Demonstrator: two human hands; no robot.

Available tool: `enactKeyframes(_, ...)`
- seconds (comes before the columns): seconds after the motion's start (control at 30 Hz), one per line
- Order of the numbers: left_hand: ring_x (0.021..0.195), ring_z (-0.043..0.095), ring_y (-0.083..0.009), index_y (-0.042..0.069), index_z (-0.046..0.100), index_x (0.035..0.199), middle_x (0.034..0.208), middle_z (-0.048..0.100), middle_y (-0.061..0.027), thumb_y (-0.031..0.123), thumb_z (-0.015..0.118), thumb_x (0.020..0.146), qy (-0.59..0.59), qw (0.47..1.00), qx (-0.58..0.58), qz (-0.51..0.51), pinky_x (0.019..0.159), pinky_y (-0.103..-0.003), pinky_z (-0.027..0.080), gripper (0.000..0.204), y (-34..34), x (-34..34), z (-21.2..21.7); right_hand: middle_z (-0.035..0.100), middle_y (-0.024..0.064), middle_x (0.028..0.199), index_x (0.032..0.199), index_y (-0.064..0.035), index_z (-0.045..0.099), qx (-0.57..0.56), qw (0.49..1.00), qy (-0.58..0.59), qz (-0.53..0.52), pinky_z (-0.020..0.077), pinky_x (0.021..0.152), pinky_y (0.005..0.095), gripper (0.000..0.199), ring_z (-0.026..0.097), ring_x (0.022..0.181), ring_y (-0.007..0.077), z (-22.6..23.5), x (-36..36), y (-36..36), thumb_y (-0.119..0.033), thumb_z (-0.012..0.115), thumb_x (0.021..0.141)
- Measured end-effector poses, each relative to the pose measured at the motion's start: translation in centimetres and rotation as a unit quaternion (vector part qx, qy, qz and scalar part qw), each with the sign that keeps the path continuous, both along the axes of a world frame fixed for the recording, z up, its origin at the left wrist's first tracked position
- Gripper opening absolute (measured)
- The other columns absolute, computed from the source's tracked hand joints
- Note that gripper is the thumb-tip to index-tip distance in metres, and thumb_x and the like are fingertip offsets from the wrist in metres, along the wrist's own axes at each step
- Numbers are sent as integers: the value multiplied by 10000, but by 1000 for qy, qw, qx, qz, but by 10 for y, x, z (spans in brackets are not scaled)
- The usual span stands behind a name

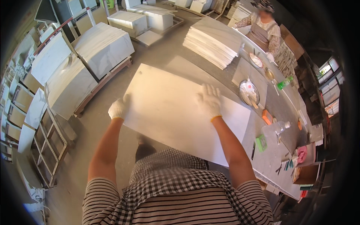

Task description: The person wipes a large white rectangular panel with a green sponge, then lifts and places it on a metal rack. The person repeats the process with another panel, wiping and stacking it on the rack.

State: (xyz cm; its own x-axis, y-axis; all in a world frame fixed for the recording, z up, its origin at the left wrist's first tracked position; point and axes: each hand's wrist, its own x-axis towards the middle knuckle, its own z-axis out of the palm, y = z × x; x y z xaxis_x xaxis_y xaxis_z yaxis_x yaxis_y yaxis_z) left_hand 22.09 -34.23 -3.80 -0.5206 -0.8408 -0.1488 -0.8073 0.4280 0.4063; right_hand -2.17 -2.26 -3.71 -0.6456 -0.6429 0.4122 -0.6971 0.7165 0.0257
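A large white rectangular slab, smooth like a stone tile, spans the space in front of me, its right part over the worktable. My left hand, in a white knit glove, is closed at the slab's left edge; its fingers are partly hidden there. On the slab's upper face toward the right, my right hand, gloved the same way, lies flat with its fingers spread. The slab's left side reaches out past the table over the floor. Its underside is hidden.
A stack of slabs stands farther back on the table. To the right are a round dish of white paste, a green bottle, an orange block and a clear bottle. Marble-patterned stacks fill racks at left. Another person stands across the table.
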Motion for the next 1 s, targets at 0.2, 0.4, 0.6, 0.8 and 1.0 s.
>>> enactKeyframes(0.2, 1022, 651, -410, 95, 716, 1092, 1034, 691, -237, 620, 358, 931, -24, 999, 21, 4, 892, -478, 494, 656, 6, -1, 18, 554, 177, 1303, 1349, -27, 469, -13, 992, -84, 91, 296, 1098, 506, 593, 499, 1224, 318, -1, 11, -144, -429, 542, 919)
enactKeyframes(0.4, 1014, 655, -417, 98, 732, 1065, 1028, 693, -234, 616, 334, 941, -29, 1000, 4, 10, 883, -474, 501, 665, 3, 1, 18, 536, 163, 1249, 1326, -15, 478, -73, 981, -30, 180, 314, 1043, 499, 628, 467, 1187, 341, -8, 29, -251, -457, 552, 887)
enactKeyframes(0.6, 1052, 630, -416, 59, 712, 1040, 1058, 672, -246, 560, 294, 967, -43, 999, -7, -11, 926, -493, 480, 657, -9, -3, -4, 481, 157, 1392, 1316, -34, 533, -76, 976, -41, 201, 172, 1142, 606, 706, 320, 1388, 357, -20, 110, -269, -556, 565, 842)
enactKeyframes(0.8, 1012, 630, -444, 37, 709, 1025, 1044, 668, -262, 635, 248, 969, -22, 998, -51, -28, 895, -509, 482, 757, -10, -1, -3, 310, 154, 1568, 1479, -81, 400, -57, 986, -144, 68, 94, 1180, 592, 734, 242, 1455, 365, -14, 66, -161, -546, 459, 914)
enactKeyframes(1.0, 1049, 620, -437, 36, 710, 1034, 1066, 664, -263, 635, 248, 969, -30, 998, -52, -34, 915, -501, 474, 760, -11, -3, 4, 269, 191, 1571, 1482, -27, 343, -81, 984, -108, -113, 80, 1199, 496, 677, 198, 1464, 359, -20, -1, 36, -474, 402, 977)
